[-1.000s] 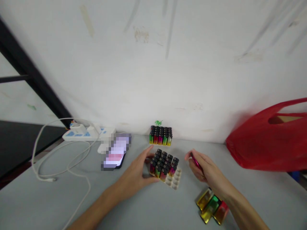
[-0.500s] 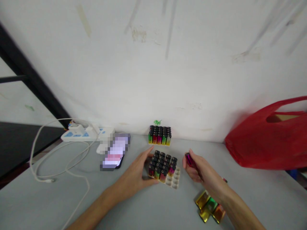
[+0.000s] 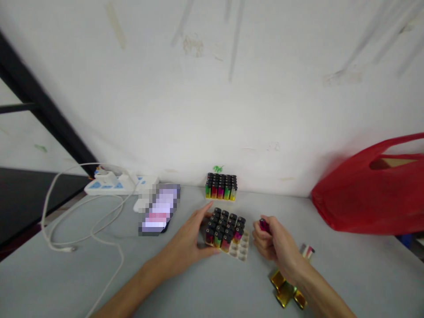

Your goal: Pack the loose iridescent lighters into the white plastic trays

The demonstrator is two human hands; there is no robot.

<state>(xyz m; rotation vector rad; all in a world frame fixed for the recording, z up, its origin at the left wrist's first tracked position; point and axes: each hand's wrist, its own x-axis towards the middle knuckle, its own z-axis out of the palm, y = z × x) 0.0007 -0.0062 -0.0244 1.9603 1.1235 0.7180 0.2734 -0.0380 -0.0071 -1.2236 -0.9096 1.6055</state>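
Observation:
In the head view, my left hand (image 3: 190,236) grips the left side of a pale moulded tray (image 3: 244,247), thumb at the front edge and fingers at the back. Several black-topped coloured lighters (image 3: 218,240) stand upright in it, while the pockets along its right front hold nothing. To the right of the tray, apart from it, my right hand (image 3: 273,240) is closed around a magenta lighter (image 3: 264,225). Only the upper end of that lighter shows; the fingers cover the rest. Beneath my right forearm lie shiny gold pieces (image 3: 285,293), partly hidden.
A second block of upright lighters (image 3: 221,187) stands against the wall. On the left are a phone (image 3: 160,210), a power strip (image 3: 115,183) and a looped white cable (image 3: 96,238). A red bag (image 3: 371,198) stands at the right. A small pink-and-white piece (image 3: 308,251) lies by my right wrist.
My right hand has moved slightly down and turned, and the lighter in it now sits more upright. More of the pink-and-white piece shows. My left hand and the tray have hardly moved.

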